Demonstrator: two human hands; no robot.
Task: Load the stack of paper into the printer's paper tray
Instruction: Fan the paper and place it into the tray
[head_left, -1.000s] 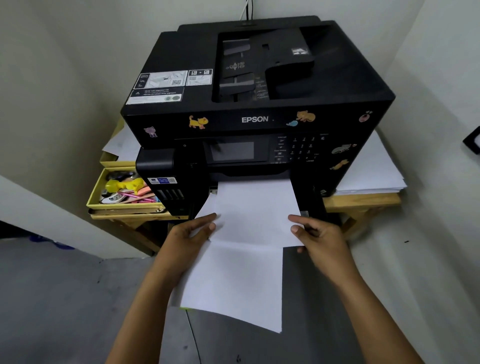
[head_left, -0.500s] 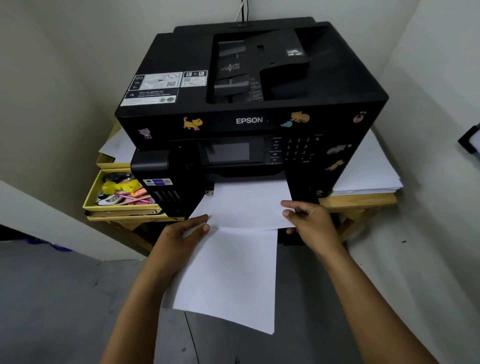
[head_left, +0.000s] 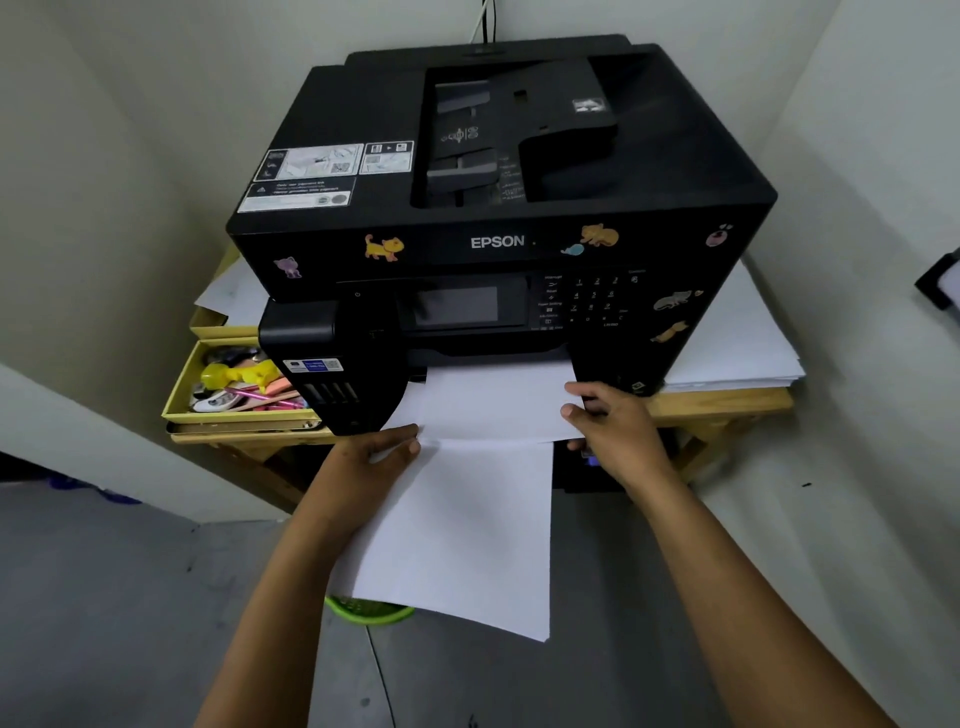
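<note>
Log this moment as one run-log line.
step: feeding paper stack into Epson printer | left hand: holds stack | right hand: holds stack | stack partly inserted

Soft, even indoor light here, a touch dim, no hard highlights. The black printer (head_left: 498, 208) soaks up detail, with only a faint sheen along its top edge. The white paper (head_left: 467, 519) reads brightest, close to washing out. Deep shadow sits under the tabletop (head_left: 727, 408) and at the far left by the floor (head_left: 104, 597). Wide-angle bending is plain: the walls lean outward towards the corners. The forearms at the bottom edge look soft, and the small print on the printer's labels is smeared.
</note>
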